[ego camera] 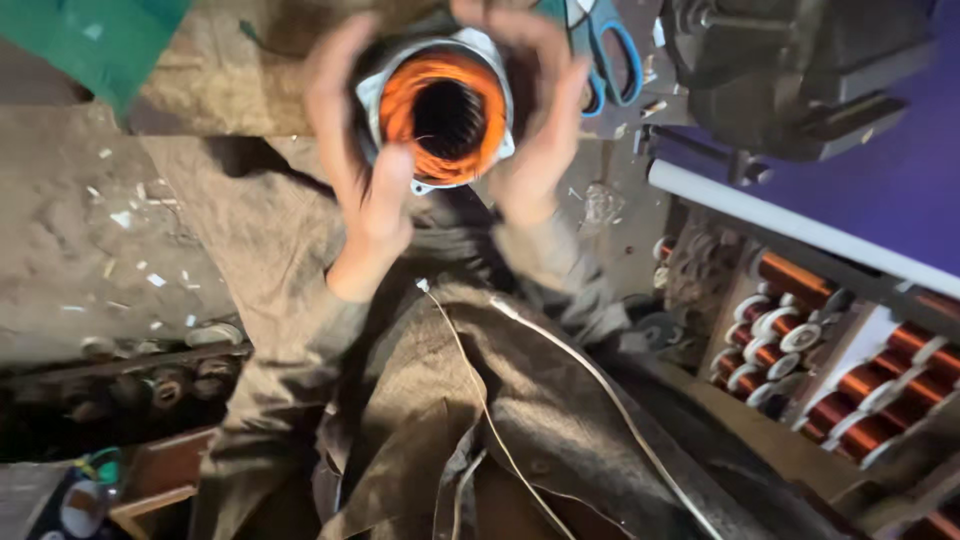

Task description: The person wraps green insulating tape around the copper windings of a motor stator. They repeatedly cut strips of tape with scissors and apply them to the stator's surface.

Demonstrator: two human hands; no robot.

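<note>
- Head view looks straight down at two bare hands that grip a motor stator (440, 110) between them, far in the scene and a little left of centre.
- Left hand (365, 150) wraps the stator's left side, its fingers curled around the metal shell and its thumb lying near the lower rim.
- Right hand (535, 130) clasps the right side, fingers bent over the top edge of the shell.
- Stator is a grey metal ring with orange copper winding (400, 95) around a dark, slotted bore that faces the camera.
- Both hands are blurred, so the exact finger contact is hard to tell.
- Blue-handled scissors (612, 62) lie just right of the right hand, on the far surface.
- Spools of copper wire (800, 340) with white ends sit in a rack at the right, well apart from the hands.
- White tube (800, 225) runs diagonally above the rack.
- Thin white cord (560, 350) crosses the brown cloth (420, 400) on the near side, below the wrists.
- Green sheet (90, 40) shows at the far left corner.
</note>
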